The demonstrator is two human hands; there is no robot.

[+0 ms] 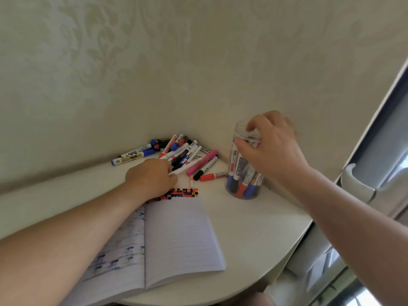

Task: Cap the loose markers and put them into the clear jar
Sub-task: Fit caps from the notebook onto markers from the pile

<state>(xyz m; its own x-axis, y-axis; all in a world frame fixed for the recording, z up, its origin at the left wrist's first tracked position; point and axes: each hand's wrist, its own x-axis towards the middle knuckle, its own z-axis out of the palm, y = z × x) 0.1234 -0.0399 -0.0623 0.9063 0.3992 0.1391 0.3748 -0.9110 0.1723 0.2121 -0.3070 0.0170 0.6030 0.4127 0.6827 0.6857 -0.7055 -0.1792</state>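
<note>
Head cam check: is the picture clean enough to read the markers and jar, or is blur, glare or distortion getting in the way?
Head view: soft overall, so marker labels are unreadable; wide-angle bending curves the table edge and window frame; light is even and dim, without hard shadows; the clear jar shows only faint reflections; the right hand is slightly blurred.

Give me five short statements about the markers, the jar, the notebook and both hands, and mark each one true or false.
1. The clear jar stands upright with markers already inside. True.
2. The left hand rests flat on the open notebook. False: it reaches into the pile of loose markers and grips a white one.
3. The right hand is at the jar's mouth. True.
4. The notebook is closed. False: it lies open on the white table.
5. A pink marker lies in the pile. True.
</note>
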